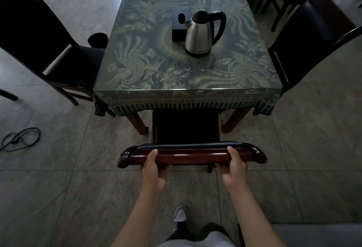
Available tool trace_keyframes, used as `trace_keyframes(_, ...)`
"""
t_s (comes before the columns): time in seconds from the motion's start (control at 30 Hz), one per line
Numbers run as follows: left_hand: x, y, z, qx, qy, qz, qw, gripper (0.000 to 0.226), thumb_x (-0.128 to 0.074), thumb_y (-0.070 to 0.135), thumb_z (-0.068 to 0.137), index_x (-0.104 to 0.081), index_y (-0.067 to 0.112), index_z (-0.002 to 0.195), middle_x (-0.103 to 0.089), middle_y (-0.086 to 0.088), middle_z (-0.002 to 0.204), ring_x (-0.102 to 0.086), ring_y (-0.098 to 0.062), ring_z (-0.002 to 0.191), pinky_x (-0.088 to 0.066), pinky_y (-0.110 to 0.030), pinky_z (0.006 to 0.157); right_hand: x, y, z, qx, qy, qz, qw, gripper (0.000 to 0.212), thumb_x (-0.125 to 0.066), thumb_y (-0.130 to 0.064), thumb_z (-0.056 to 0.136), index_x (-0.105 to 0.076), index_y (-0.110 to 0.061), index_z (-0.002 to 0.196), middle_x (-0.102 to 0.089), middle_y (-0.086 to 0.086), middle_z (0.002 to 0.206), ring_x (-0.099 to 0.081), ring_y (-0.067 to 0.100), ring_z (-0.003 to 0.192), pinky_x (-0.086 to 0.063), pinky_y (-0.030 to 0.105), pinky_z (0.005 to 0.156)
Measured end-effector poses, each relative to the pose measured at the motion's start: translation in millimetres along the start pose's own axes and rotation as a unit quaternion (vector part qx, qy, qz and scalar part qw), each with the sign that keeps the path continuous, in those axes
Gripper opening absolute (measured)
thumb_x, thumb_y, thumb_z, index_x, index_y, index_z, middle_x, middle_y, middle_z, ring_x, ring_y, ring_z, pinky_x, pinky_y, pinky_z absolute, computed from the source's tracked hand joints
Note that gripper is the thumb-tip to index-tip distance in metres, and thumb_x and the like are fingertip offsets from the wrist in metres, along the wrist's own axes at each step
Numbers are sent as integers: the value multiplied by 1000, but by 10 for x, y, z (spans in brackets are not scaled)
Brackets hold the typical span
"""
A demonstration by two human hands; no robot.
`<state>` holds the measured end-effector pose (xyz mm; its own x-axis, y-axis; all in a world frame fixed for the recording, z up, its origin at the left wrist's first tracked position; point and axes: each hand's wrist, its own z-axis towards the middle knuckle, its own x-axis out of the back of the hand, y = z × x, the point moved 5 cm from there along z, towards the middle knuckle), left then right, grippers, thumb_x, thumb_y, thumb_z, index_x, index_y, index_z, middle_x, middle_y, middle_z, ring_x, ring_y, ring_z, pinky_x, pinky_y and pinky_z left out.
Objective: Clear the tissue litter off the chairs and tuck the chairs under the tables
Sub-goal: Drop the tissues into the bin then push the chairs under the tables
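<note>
A dark wooden chair stands in front of me with its glossy top rail (192, 154) facing me and its black seat (186, 127) partly under the table (188, 90). My left hand (152, 168) grips the rail's left part. My right hand (234, 166) grips its right part. The seat shows no tissue. Another dark chair (64, 64) stands at the table's left side, its seat only partly under the tabletop. A third chair (313, 37) stands at the right side. No tissue litter shows on any of them.
A steel kettle (201, 35) and a dark box (180, 25) sit on the patterned, glass-topped table. A black bin (98, 40) stands on the floor to the left. A black cable (19, 139) lies on the tiles at far left. More chairs stand behind.
</note>
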<state>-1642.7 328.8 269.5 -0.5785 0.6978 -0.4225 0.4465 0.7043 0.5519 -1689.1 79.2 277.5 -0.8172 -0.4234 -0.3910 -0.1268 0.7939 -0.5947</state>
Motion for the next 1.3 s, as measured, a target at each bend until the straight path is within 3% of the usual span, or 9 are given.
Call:
trace_keyframes(0.13,-8,13,-26,4,9,-1,1000,33,-67,13,90,-59,10,122,-71,-14,110,-74,-26,93,-61,-41,67,21,-4,-23,2,-9,-13,1000,26,-69,-15,89,-64,-12,114,-72,11,104,-69,32,103,-60,48,75)
trace_keyframes(0.4,-59,37,-105,9,40,13,999,26,-69,16,91,-60,14,115,-69,-13,111,-68,-27,100,-60,-42,68,5,-58,-95,-6,-12,-33,999,22,-71,-20,88,-66,-17,109,-72,10,108,-68,31,107,-60,46,70)
trace_keyframes(0.6,20,113,-159,9,39,69,997,38,-76,26,86,-61,13,118,-71,-14,113,-67,-30,106,-59,-46,81,98,-21,-224,-62,-58,-17,996,49,-69,-31,85,-59,-12,129,-66,17,123,-63,37,113,-52,59,92)
trace_keyframes(0.8,126,159,-347,-18,33,197,980,29,-73,25,90,-63,9,112,-74,-13,100,-72,-30,91,-60,-41,77,236,-15,-333,-55,-73,-118,989,29,-63,-27,94,-63,-11,118,-69,17,112,-68,38,105,-56,51,83)
trace_keyframes(0.97,95,347,-637,-152,49,480,863,8,-77,26,82,-74,18,84,-75,1,78,-71,-18,80,-56,-31,69,243,-227,-523,57,-84,-334,937,15,-61,-19,94,-70,-7,95,-75,14,94,-75,27,82,-60,41,66)
trace_keyframes(1.03,-40,447,-790,-229,38,549,803,9,-76,30,79,-74,24,85,-73,8,80,-70,-10,82,-56,-30,74,136,-388,-623,157,-79,-446,878,10,-64,-19,91,-70,-15,85,-74,9,84,-72,25,78,-61,43,70)
trace_keyframes(1.13,-282,617,-993,-342,15,617,709,31,-74,34,81,-70,26,110,-69,9,100,-66,-7,90,-54,-29,78,-192,-656,-867,312,-111,-551,766,8,-66,-23,89,-66,-30,87,-70,-8,86,-68,8,83,-56,23,73)
trace_keyframes(1.23,-551,794,-1222,-453,-2,656,603,52,-74,37,83,-60,20,130,-62,-2,124,-59,-20,114,-51,-43,97,-531,-908,-1103,447,-142,-599,649,28,-68,-21,89,-67,-12,115,-67,2,112,-62,15,105,-51,28,92)
trace_keyframes(1.3,-692,917,-1390,-512,17,669,539,62,-73,41,82,-53,20,137,-53,-9,139,-48,-28,130,-44,-50,104,-714,-1050,-1236,489,-154,-606,609,41,-69,-22,88,-63,-7,126,-62,7,126,-55,22,120,-45,34,105)
